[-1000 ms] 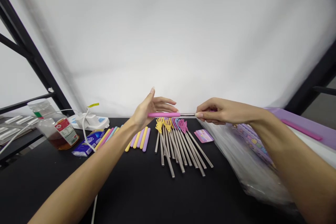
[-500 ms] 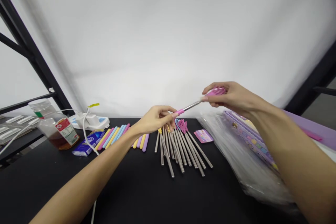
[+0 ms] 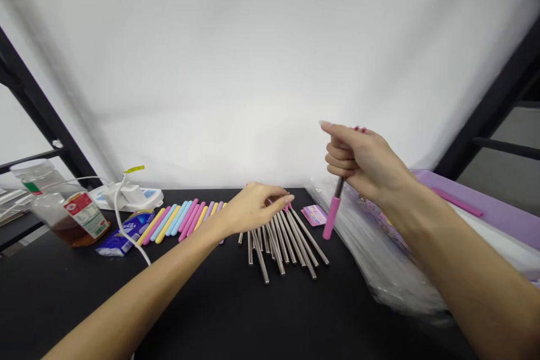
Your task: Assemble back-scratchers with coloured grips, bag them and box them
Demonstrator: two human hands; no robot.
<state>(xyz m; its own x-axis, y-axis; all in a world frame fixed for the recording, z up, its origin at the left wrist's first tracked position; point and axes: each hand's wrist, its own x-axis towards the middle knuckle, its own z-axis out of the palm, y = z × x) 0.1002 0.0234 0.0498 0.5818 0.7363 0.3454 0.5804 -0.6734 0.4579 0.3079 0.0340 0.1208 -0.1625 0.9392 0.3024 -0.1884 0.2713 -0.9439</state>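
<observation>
My right hand (image 3: 360, 163) is closed in a fist round a metal rod with a pink sleeve (image 3: 332, 217) on its lower end; the rod hangs almost upright above the table. My left hand (image 3: 253, 208) reaches over a pile of metal rods (image 3: 278, 242) with coloured hand-shaped heads. Its fingers are stretched out and rest on the heads, hiding them. A row of pink, yellow, blue and purple sleeves (image 3: 181, 219) lies to the left of the pile. A small pink card (image 3: 313, 215) lies just right of the rods.
A jar with brown liquid (image 3: 63, 208), a white power strip (image 3: 126, 196) with a cable and a blue packet (image 3: 122, 233) stand at the left on the black table (image 3: 211, 304). Clear plastic bags (image 3: 379, 259) and a purple tray (image 3: 485, 208) lie at the right. Black frame bars flank both sides.
The left hand let go of the pink sleeve and dropped onto the rod pile. The right hand swung the sleeved rod from level to upright and closed into a fist.
</observation>
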